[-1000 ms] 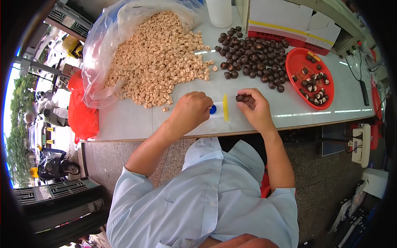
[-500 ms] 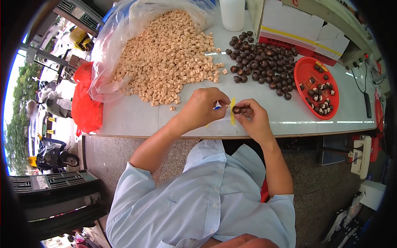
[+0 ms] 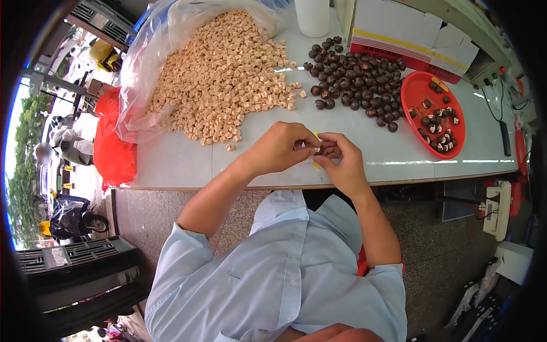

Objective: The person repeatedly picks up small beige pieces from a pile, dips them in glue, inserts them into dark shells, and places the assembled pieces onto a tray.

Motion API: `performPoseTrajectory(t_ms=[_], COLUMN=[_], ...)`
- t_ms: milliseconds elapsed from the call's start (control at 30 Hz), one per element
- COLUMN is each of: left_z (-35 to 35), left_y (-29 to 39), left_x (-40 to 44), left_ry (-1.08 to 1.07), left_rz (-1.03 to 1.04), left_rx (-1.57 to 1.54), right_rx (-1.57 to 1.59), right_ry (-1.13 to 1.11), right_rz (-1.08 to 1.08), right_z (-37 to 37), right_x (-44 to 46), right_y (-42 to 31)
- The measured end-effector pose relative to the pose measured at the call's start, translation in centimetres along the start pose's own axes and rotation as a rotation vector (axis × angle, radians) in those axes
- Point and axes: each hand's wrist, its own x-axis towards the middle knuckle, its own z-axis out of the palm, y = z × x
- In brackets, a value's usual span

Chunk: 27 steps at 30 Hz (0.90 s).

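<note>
My left hand is closed in a pinch at the middle of the table's near edge, with a small pale piece at its fingertips. Facing it, my right hand has its thumb and fingers closed round a dark brown ball, mostly hidden by the fingers. The fingertips of both hands meet at the ball, where the pale piece touches it. Beneath them, a bit of yellow strip shows on the table.
A heap of beige cubes spills from a clear plastic bag. Loose dark brown balls lie right of it. The red plate holds several balls with white bits. A white bottle, carton and red bag stand around.
My hands have come together, bringing the pale piece in my left hand against the brown ball in my right. The camera view has shifted slightly.
</note>
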Motion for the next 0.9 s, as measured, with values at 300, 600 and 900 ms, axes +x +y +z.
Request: performPoseTrajectory(t_ms=[300, 600, 900], left_z=[0.1, -2.2, -2.2], left_y=[0.8, -0.8, -1.9], left_x=[-0.7, -2.4, -2.5], left_ry=[0.175, 0.393, 0.463], left_rz=[-0.053, -0.182, -0.150], left_rx=[-0.026, -0.060, -0.040], right_rx=[-0.071, -0.021, 0.583], right_ry=[0.082, 0.049, 0.006], right_rz=[-0.131, -0.050, 0.031], right_z=[-0.2, -1.3, -4.8], right_x=[-0.1, -0.7, -0.9], right_y=[-0.3, 0.0, 0.8])
